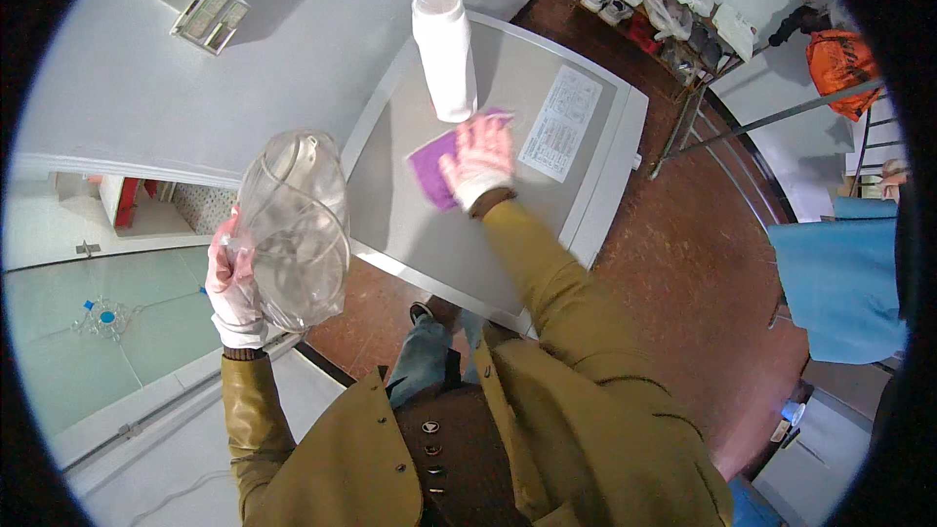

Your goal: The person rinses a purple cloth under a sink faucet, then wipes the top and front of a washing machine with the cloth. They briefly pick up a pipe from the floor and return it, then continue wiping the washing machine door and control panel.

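My right hand (482, 158), in a pink and white glove, holds a purple cloth (432, 168) against the grey top (390, 205) of a white-edged appliance, fingers laid over the fabric. Just beyond it, a white bottle (447, 63) with a clear cap stands on the same top. A printed white label (562, 124) lies flat to the right of that hand. Off the appliance's left side, my left hand (232, 283), gloved alike, is closed on the edge of a clear plastic bag (303, 234). The bag bulges, and some pale thing shows near its upper part.
A metal box-shaped fixture (211, 16) juts from the wall at upper left. At the far right stands a rack (649, 15) with shoes and plastic bags, near metal rails (732, 151) and an orange bag (841, 68). Blue cloth (839, 278) hangs at the right.
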{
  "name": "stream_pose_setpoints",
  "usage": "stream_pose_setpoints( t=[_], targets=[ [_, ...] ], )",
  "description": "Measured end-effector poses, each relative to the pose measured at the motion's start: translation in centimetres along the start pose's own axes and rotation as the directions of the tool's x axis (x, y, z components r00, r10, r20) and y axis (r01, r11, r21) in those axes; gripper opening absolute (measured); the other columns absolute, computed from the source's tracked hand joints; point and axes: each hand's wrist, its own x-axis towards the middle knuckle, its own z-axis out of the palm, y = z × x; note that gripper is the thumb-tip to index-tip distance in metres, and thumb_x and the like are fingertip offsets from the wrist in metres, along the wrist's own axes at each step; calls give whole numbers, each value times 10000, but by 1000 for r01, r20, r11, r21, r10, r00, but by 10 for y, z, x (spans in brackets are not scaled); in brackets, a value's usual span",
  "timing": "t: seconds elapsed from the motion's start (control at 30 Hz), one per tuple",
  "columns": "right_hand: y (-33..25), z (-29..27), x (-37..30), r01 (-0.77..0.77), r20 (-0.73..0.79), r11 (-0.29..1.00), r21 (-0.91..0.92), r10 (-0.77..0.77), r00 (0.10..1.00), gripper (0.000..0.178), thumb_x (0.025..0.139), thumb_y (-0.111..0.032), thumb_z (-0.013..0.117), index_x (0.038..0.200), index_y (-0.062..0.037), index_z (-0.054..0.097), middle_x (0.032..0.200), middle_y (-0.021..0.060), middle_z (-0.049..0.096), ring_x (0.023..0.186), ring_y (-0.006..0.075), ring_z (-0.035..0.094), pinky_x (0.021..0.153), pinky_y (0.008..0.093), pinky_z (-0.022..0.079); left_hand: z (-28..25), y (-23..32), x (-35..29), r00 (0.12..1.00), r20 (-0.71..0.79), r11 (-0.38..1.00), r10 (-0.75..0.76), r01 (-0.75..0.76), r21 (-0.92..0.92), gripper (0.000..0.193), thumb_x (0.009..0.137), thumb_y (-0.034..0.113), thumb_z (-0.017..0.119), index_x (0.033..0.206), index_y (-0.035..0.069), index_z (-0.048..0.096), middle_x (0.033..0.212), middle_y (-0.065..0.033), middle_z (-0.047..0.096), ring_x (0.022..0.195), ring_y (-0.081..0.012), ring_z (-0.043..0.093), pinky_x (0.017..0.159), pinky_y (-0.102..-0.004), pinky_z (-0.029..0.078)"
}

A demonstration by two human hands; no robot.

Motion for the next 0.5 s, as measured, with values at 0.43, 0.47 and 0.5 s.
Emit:
stream_pose_setpoints(
  t=[0.43,0.47,0.5],
  targets=[
    [-24,3,-167,215,-128,904,370,-180,975,782,952,-521,548,1561,-52,407,1636,215,353,1556,377,252,1271,496,188,-32,-38,4,986,146,993,85,-72,-90,437,1010,-41,585,1435,52,553,1516,-103,557,1327,-181,553,1096,-308,444],
    [9,3,-176,63,103,933,356,-106,989,789,970,-527,531,1575,-44,381,1657,217,312,1564,386,226,1276,489,168,-33,-42,4,985,156,989,68,-46,-142,442,1003,-59,574,1430,55,557,1515,-102,558,1321,-177,554,1095,-303,442],
    [43,3,-182,-21,168,926,378,-46,985,797,987,-533,515,1589,-36,355,1677,220,270,1572,395,200,1281,481,148,-34,-45,4,989,141,992,34,-17,-122,452,994,-73,571,1427,56,560,1513,-107,561,1329,-184,554,1101,-308,439]
  ],
)
